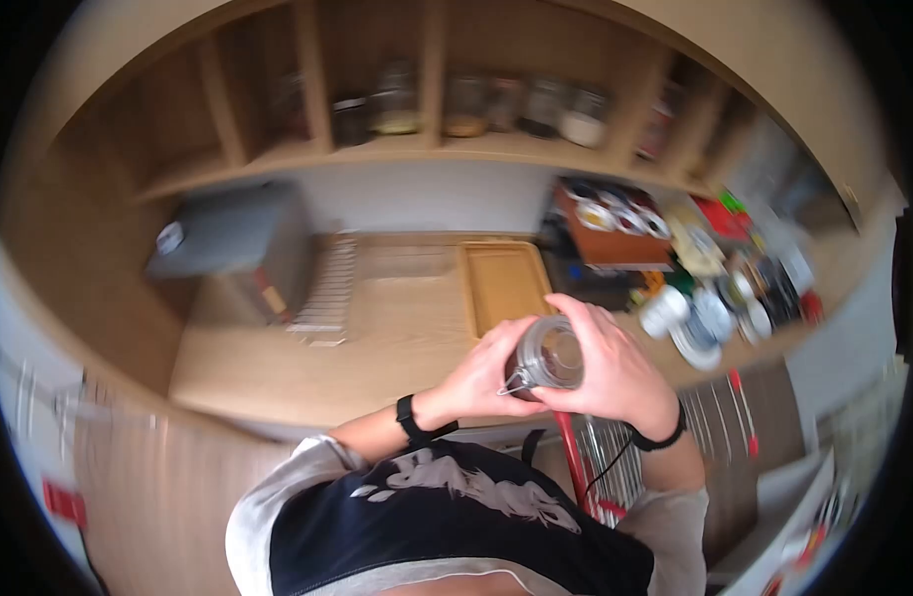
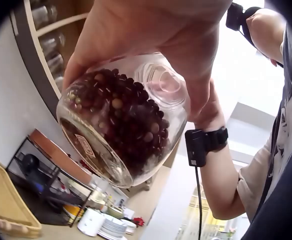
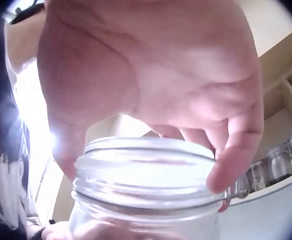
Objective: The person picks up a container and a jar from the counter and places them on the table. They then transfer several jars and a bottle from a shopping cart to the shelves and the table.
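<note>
A clear glass jar (image 1: 554, 354) with a wire clasp is held in front of the chest, above the counter's front edge. Dark red and brown round beads or berries (image 2: 121, 112) lie inside it, and the jar looks tilted in the left wrist view. My left hand (image 1: 488, 370) grips the jar's side, fingers and thumb around the glass (image 2: 153, 30). From the other side, my right hand (image 1: 620, 366) curls its fingers and thumb around the lid end (image 3: 146, 162); in the right wrist view the palm (image 3: 151, 65) spans over the lid.
On the counter (image 1: 248, 372) are a wooden tray (image 1: 506, 288), a wire rack (image 1: 329, 288), a grey box (image 1: 238, 233), a brown rack with round containers (image 1: 615, 243), and cups and plates (image 1: 697, 333). Above, a shelf (image 1: 377, 151) holds several jars. A red-handled cart (image 1: 615, 467) stands below.
</note>
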